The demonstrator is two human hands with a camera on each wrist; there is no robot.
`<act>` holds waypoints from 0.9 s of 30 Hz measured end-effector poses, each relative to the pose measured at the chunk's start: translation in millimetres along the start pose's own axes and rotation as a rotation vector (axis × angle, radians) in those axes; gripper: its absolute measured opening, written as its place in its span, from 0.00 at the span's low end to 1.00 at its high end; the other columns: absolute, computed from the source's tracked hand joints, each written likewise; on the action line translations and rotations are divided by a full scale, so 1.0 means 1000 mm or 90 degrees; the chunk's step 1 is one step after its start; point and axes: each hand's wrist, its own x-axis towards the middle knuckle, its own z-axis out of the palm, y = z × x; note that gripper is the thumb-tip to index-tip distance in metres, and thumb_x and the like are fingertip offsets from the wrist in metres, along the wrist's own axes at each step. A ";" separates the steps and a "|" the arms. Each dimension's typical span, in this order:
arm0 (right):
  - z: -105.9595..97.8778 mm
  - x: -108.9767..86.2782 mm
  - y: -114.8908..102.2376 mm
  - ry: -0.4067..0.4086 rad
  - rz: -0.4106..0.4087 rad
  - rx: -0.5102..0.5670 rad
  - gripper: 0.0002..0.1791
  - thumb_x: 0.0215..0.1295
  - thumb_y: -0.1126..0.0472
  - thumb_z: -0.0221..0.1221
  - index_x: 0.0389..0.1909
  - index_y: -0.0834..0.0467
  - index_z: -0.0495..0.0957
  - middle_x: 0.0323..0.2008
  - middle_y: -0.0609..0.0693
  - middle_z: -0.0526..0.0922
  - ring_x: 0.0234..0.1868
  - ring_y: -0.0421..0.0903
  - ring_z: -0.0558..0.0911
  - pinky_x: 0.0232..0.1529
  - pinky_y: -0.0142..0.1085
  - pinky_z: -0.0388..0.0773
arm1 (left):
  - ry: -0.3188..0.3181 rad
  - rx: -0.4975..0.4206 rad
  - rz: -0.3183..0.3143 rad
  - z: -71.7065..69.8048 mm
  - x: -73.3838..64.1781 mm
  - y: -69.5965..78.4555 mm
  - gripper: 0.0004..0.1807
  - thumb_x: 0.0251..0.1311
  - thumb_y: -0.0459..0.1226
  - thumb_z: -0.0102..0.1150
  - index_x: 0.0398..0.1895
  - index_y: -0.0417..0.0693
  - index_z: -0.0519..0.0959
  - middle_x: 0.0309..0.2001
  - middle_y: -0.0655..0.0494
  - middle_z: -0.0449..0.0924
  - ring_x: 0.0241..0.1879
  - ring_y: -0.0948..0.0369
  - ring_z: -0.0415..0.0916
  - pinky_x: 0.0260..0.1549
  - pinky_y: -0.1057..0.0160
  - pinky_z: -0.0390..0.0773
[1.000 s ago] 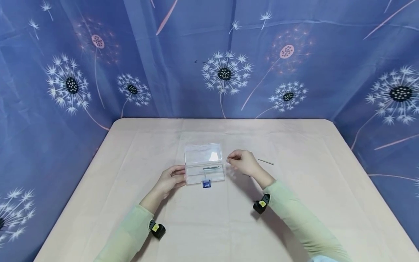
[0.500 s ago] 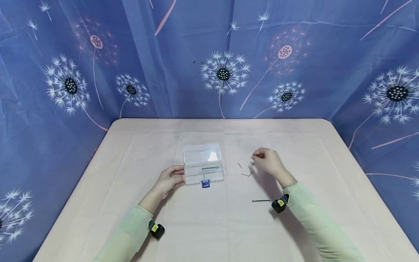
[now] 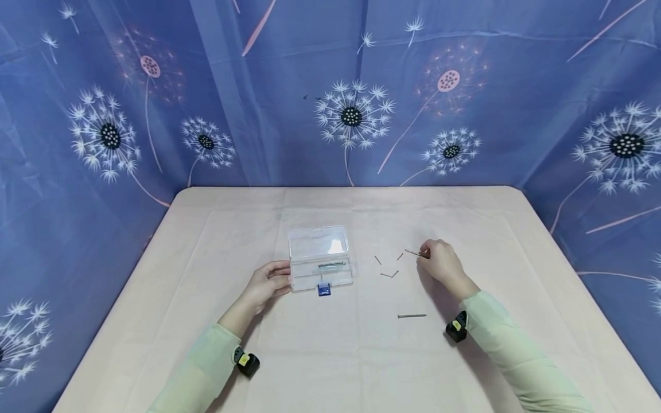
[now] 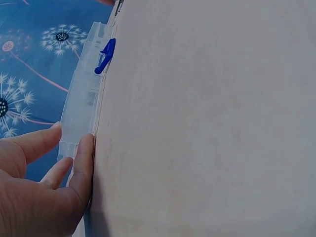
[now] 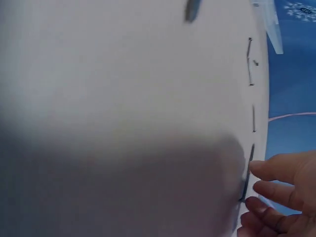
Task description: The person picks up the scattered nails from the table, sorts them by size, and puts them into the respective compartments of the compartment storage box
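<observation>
Left hand [image 3: 268, 281] holds clear box [image 3: 304, 282] by left end. Right hand [image 3: 443, 263], fingers loosely bent at far long nail [image 3: 412, 252] on worktop [image 3: 330, 355], grip unclear; likely pickup step, next needs firm pinch.

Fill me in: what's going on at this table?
A person's left hand touches the left end of an open clear box, which has nails inside. The right hand is at a long nail; whether it is gripped, I can't tell. Four short nails lie between that hand and the box, and another long nail lies nearer the person.
</observation>
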 end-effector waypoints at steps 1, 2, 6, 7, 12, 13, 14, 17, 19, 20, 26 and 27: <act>0.000 -0.001 0.001 0.000 0.002 -0.008 0.11 0.55 0.65 0.59 0.36 0.70 0.78 0.31 0.62 0.79 0.35 0.58 0.77 0.38 0.51 0.77 | 0.000 0.000 -0.001 0.000 0.000 0.000 0.26 0.60 0.24 0.53 0.63 0.30 0.64 0.57 0.32 0.69 0.42 0.61 0.77 0.46 0.61 0.84; 0.000 -0.002 0.003 -0.001 0.003 -0.015 0.11 0.54 0.65 0.59 0.35 0.69 0.77 0.31 0.62 0.79 0.35 0.58 0.77 0.38 0.51 0.77 | 0.003 0.000 -0.002 0.000 0.000 0.000 0.26 0.59 0.24 0.53 0.63 0.30 0.65 0.57 0.33 0.69 0.42 0.61 0.77 0.45 0.61 0.84; 0.000 -0.002 0.008 -0.018 0.005 -0.006 0.11 0.56 0.64 0.59 0.34 0.69 0.77 0.31 0.61 0.77 0.34 0.57 0.76 0.37 0.49 0.75 | 0.002 -0.004 -0.003 -0.001 0.001 -0.001 0.26 0.59 0.24 0.53 0.63 0.30 0.65 0.56 0.33 0.70 0.41 0.61 0.77 0.44 0.63 0.84; 0.000 -0.002 0.010 -0.024 0.004 0.001 0.10 0.56 0.64 0.59 0.34 0.69 0.77 0.30 0.60 0.77 0.34 0.56 0.76 0.36 0.48 0.75 | 0.004 -0.007 -0.002 -0.001 0.001 -0.001 0.26 0.59 0.23 0.53 0.63 0.30 0.65 0.56 0.33 0.70 0.41 0.61 0.77 0.44 0.63 0.84; -0.004 0.003 0.017 -0.073 0.012 0.053 0.09 0.58 0.64 0.59 0.32 0.67 0.76 0.29 0.58 0.78 0.32 0.52 0.75 0.35 0.41 0.73 | -0.002 -0.013 0.000 -0.001 0.002 -0.001 0.26 0.59 0.24 0.52 0.63 0.30 0.65 0.57 0.33 0.69 0.41 0.62 0.77 0.44 0.64 0.84; -0.005 0.004 0.019 -0.086 0.018 0.059 0.08 0.58 0.63 0.59 0.32 0.67 0.76 0.29 0.58 0.78 0.32 0.51 0.75 0.34 0.40 0.73 | -0.003 -0.012 0.000 -0.001 0.002 -0.001 0.26 0.59 0.24 0.52 0.62 0.30 0.65 0.57 0.33 0.69 0.41 0.62 0.77 0.45 0.63 0.83; -0.006 0.005 0.020 -0.100 0.024 0.065 0.08 0.59 0.63 0.59 0.31 0.66 0.76 0.29 0.57 0.79 0.32 0.51 0.75 0.34 0.38 0.72 | -0.006 -0.011 0.001 -0.001 0.002 -0.001 0.26 0.59 0.24 0.53 0.62 0.30 0.65 0.57 0.33 0.69 0.41 0.62 0.77 0.45 0.63 0.83; -0.009 0.008 0.023 -0.132 0.028 0.072 0.08 0.59 0.63 0.59 0.30 0.65 0.76 0.28 0.55 0.79 0.31 0.48 0.74 0.33 0.35 0.71 | -0.004 -0.010 -0.002 -0.001 0.002 -0.001 0.26 0.59 0.24 0.53 0.62 0.30 0.65 0.56 0.33 0.69 0.42 0.61 0.77 0.45 0.62 0.83; -0.011 0.011 0.024 -0.145 0.023 0.070 0.07 0.59 0.63 0.60 0.28 0.65 0.77 0.27 0.54 0.79 0.30 0.47 0.74 0.32 0.34 0.71 | -0.004 -0.011 -0.001 -0.001 0.001 -0.001 0.26 0.59 0.24 0.53 0.62 0.30 0.65 0.56 0.33 0.69 0.42 0.61 0.77 0.45 0.62 0.83; -0.012 0.012 0.024 -0.149 0.017 0.070 0.07 0.58 0.64 0.60 0.28 0.65 0.77 0.26 0.53 0.79 0.29 0.46 0.73 0.32 0.33 0.70 | -0.003 -0.011 -0.001 -0.001 0.001 0.000 0.26 0.59 0.24 0.53 0.62 0.29 0.65 0.56 0.33 0.69 0.42 0.61 0.77 0.45 0.62 0.83; -0.014 0.016 0.024 -0.182 -0.067 0.026 0.06 0.60 0.66 0.57 0.26 0.65 0.76 0.23 0.52 0.77 0.26 0.44 0.71 0.29 0.33 0.70 | -0.006 -0.013 -0.002 -0.001 0.000 0.000 0.26 0.59 0.24 0.53 0.62 0.29 0.65 0.56 0.33 0.69 0.41 0.63 0.77 0.44 0.63 0.84; -0.014 0.016 0.024 -0.188 -0.085 0.015 0.06 0.60 0.66 0.56 0.26 0.65 0.75 0.23 0.52 0.77 0.26 0.44 0.71 0.29 0.34 0.70 | -0.005 -0.014 -0.002 0.000 0.000 0.000 0.26 0.59 0.24 0.53 0.62 0.29 0.65 0.56 0.33 0.69 0.40 0.63 0.77 0.44 0.64 0.84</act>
